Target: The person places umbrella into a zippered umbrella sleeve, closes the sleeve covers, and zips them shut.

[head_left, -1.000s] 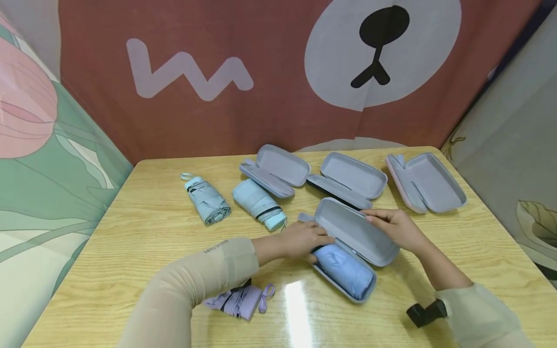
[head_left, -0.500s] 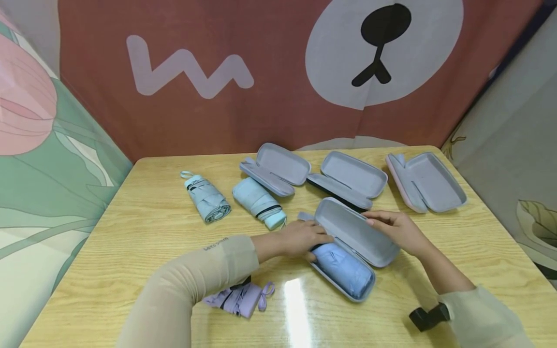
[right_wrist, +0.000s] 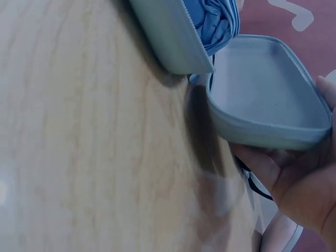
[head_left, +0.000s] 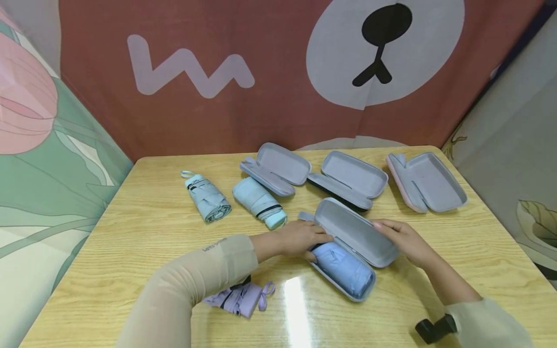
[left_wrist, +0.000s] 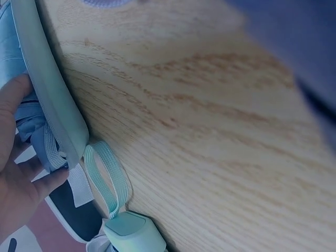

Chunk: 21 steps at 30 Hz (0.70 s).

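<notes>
A pale grey hard case lies unfolded at the centre, its lid (head_left: 348, 229) leaning back. Inside its near half lies a folded blue umbrella (head_left: 344, 270). My left hand (head_left: 300, 238) grips the case's left end, thumb at the near rim (left_wrist: 58, 94) and fingers reaching over the umbrella's end. With thumb inside and fingers behind, my right hand (head_left: 402, 241) holds the lid's right side; the right wrist view shows the fingers under the lid wall (right_wrist: 273, 134). A lilac umbrella (head_left: 239, 297) lies partly hidden below my left forearm.
Two light-blue folded umbrellas (head_left: 208, 198) (head_left: 259, 203) lie to the left. Behind stand three more unfolded cases: a grey one (head_left: 283, 164), a black-backed one (head_left: 354, 174) and a pink-backed one (head_left: 435, 183). A printed cloth (head_left: 278, 121) hangs past the table's far edge.
My right hand has slid a little to the right and down along the lid's edge. The left hand, the case and the umbrella have hardly moved.
</notes>
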Each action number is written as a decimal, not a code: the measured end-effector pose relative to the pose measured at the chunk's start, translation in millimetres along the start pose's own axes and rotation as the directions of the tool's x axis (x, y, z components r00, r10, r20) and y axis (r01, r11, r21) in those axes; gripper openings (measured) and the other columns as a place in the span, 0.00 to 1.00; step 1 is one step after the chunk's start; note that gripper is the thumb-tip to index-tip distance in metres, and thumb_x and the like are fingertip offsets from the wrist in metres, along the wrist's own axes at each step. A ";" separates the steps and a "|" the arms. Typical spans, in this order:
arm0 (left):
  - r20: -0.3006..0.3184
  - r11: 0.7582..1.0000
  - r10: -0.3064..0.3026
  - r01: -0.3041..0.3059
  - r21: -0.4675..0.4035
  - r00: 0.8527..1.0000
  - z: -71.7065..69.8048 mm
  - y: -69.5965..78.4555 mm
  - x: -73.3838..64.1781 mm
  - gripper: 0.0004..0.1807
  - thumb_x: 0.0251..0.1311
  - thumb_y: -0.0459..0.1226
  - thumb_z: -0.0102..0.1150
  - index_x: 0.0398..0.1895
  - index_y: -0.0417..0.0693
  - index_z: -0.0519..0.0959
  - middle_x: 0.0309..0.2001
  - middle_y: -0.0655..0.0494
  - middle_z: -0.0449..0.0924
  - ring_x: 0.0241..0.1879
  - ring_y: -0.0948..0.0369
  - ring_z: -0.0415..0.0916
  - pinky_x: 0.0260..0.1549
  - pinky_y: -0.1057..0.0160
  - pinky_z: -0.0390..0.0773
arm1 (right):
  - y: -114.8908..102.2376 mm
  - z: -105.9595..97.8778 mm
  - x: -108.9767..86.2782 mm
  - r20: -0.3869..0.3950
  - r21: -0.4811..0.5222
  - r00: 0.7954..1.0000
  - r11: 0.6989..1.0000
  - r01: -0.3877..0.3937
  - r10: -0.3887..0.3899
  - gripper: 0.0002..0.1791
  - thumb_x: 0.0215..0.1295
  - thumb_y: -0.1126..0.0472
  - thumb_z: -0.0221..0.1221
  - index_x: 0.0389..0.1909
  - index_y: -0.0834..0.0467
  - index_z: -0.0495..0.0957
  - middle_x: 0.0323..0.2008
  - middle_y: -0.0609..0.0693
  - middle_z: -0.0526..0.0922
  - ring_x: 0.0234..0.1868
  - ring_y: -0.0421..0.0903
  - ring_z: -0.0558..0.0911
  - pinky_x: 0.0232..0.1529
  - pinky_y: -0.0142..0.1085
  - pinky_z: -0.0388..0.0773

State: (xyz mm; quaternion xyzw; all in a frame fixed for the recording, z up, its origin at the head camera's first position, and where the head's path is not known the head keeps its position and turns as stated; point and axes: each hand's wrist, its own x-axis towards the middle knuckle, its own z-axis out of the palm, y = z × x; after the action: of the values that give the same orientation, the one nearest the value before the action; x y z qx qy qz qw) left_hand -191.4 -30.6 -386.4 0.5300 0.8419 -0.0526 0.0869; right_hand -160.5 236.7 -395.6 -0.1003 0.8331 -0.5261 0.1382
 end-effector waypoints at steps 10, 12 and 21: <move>0.037 0.960 -0.014 0.023 -0.278 0.999 -5.3 -10.1 -5.8 0.33 0.51 0.47 0.57 0.61 0.53 0.60 0.57 0.53 0.63 0.56 0.59 0.58 0.54 0.65 0.57 | 3.5 -1.0 -5.7 0.155 0.121 0.976 0.977 -0.175 0.156 0.37 0.68 0.47 0.31 0.58 0.80 0.42 0.59 0.75 0.41 0.59 0.68 0.42 0.54 0.58 0.44; 0.042 0.941 -0.017 0.030 -0.338 0.999 -6.3 -13.9 -6.2 0.31 0.52 0.45 0.56 0.60 0.50 0.62 0.56 0.53 0.63 0.56 0.60 0.58 0.54 0.67 0.56 | 5.1 -0.1 -6.4 0.190 0.153 0.969 0.970 -0.188 0.158 0.37 0.68 0.47 0.29 0.58 0.80 0.41 0.59 0.75 0.41 0.59 0.68 0.43 0.54 0.58 0.47; -0.006 0.835 -0.128 0.104 -0.540 0.992 -10.4 -29.4 -9.9 0.24 0.57 0.41 0.51 0.55 0.38 0.66 0.54 0.47 0.67 0.55 0.56 0.61 0.53 0.67 0.58 | 12.1 -1.5 -9.3 0.253 0.272 0.964 0.950 -0.155 0.085 0.30 0.67 0.51 0.32 0.59 0.72 0.53 0.51 0.67 0.63 0.49 0.54 0.68 0.44 0.42 0.69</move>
State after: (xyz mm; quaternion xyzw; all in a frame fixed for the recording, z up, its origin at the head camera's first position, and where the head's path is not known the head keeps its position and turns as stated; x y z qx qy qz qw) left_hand -214.7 -50.2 -374.3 0.4334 0.8549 0.1917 0.2111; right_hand -152.5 246.0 -404.8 -0.0901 0.7291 -0.6169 0.2824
